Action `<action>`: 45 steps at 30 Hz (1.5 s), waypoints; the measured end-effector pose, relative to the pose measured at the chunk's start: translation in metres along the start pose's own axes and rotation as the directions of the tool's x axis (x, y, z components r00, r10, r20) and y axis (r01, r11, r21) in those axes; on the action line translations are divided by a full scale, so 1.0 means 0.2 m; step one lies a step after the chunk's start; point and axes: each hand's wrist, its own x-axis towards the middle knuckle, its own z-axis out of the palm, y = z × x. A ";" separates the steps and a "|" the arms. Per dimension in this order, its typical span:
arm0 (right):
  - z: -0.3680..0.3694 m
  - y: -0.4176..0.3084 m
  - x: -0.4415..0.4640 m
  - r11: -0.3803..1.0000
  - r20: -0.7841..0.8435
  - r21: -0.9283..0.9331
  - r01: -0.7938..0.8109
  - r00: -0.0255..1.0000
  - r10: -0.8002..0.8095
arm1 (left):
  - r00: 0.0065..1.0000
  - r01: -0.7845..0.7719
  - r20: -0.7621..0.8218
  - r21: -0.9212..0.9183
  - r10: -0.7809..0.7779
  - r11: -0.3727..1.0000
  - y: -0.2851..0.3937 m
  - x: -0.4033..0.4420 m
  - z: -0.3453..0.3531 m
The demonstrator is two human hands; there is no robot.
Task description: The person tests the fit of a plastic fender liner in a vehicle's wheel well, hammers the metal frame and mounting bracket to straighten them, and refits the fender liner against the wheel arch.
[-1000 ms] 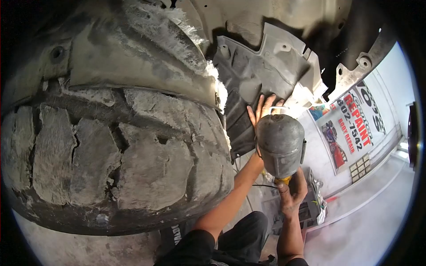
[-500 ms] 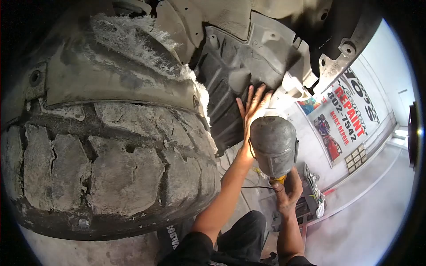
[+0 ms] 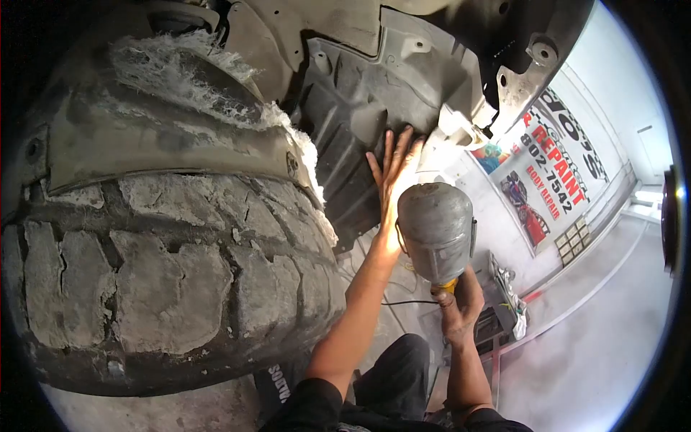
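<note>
My left hand lies with its fingers spread against a grey plastic liner. Wrapped round the yellow handle of a work lamp is my right hand. The lamp's rounded grey metal housing points away from me and lights the liner's edge brightly. Part of my left wrist is behind the housing. A black cable runs leftward from near the handle.
A large worn tyre fills the left side, with a frayed fibrous panel above it. A metal bracket juts out at the upper right. Behind stand a printed sign and a cluttered rack.
The view has shifted, so the tyre, liner and sign sit further left. Both hands keep their places on the liner and lamp, with the lamp slightly further left in view.
</note>
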 end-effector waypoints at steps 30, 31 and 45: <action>-0.14 0.38 -0.40 0.841 -0.116 0.352 -0.412 0.872 0.475 | 0.985 0.155 0.148 -0.537 -0.088 0.829 0.24 0.11 -0.13; -0.13 0.39 -0.42 0.779 -0.082 0.424 -0.462 0.837 0.541 | 0.989 0.120 0.134 -0.516 -0.058 0.848 0.26 0.12 -0.14; 0.05 1.02 -0.62 0.664 0.050 0.633 -0.399 0.877 0.479 | 0.965 0.199 0.231 -0.325 -0.126 0.925 0.23 0.06 -0.16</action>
